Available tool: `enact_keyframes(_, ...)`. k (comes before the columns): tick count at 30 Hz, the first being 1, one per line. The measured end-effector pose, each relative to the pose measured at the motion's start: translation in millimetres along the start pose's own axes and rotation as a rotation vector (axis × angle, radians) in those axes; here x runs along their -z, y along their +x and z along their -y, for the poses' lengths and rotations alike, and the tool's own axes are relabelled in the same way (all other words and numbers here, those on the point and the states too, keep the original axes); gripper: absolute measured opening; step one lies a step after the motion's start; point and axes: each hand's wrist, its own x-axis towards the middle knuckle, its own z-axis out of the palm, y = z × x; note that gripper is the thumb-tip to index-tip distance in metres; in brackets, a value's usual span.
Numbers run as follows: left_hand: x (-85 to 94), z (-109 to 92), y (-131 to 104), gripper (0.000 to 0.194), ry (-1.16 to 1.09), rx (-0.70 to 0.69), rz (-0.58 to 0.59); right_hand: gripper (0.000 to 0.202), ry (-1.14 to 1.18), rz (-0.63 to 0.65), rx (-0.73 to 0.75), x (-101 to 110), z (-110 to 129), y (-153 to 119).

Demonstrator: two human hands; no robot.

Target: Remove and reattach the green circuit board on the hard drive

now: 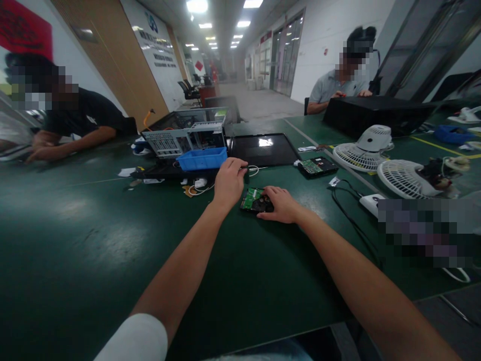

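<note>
A hard drive (251,200) with a green circuit board facing up lies on the green table in front of me. My right hand (282,205) grips it from the right, thumb at the near edge and fingers over the far side. Just above its far left corner is my left hand (230,181), fingers pinched together. A small dark thing shows at those fingertips, too unclear to name. Behind my left hand stands a blue plastic bin (203,159). Another hard drive (318,167), also with a green board, lies farther to the right.
An opened computer case (184,138) stands behind the bin, beside a flat black panel (265,149). White fan parts (356,153) and a power strip (372,203) with cables lie at the right. Two other people sit across the table, one at a black case (376,113).
</note>
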Motion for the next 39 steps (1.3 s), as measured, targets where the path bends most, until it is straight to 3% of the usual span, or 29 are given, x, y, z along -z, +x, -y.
enact_keyframes(7,-5.3,2.5,-0.7,0.014,-0.088,0.078,0.026,0.074,0.0,-0.002,0.007,-3.2,-2.9,0.8)
enact_keyframes(13,-6.9,3.1,-1.3,0.018,-0.142,0.105,-0.019,0.071,-0.001,0.008,0.011,-1.5,-1.4,0.5)
enact_keyframes(21,-4.2,2.5,-0.1,0.008,-0.08,0.061,-0.02,0.075,-0.002,0.005,0.011,-0.9,-0.8,0.1)
enact_keyframes(30,-1.1,2.0,-0.1,0.021,0.063,-0.026,0.014,0.072,-0.007,-0.011,0.019,-1.7,-1.7,-0.2)
enact_keyframes(39,-7.6,5.0,-1.7,0.021,-0.135,-0.043,0.062,0.075,0.001,-0.01,0.016,-4.0,-3.8,0.0)
